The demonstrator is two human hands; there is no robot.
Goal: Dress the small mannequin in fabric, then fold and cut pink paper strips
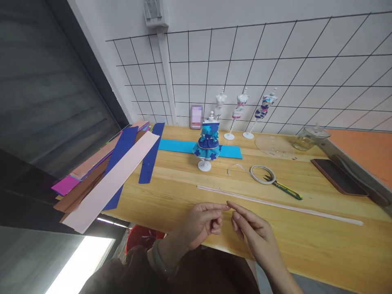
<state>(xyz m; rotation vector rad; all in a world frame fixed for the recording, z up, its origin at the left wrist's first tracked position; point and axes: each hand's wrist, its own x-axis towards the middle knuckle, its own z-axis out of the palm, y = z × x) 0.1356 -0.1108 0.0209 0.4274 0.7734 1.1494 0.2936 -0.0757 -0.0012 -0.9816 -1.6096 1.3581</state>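
Note:
Over the front of the table, my left hand (204, 222) and my right hand (255, 232) meet at the tips of their stretched index fingers. The remaining fingers of each hand are loosely bent, and no held object shows. Just beyond them a long, narrow pale pink strip (275, 202) lies across the wood. A small white dress form (204, 165) stands upright farther back, wearing a blue ruffled dress (208, 143) with a flowered skirt. Right of it are a roll of white tape (253, 175) with a loose end and green-handled scissors (288, 190), their blades reaching into the ring.
Coloured sheets (116, 175) are piled at the left, some overhanging the edge. A bright blue strip (231, 152) lies behind the dress form. Three more forms (240, 102), a phone (196, 117), a glass teapot (308, 139), a clear disc (272, 147) and a dark tray (338, 175) stand farther back.

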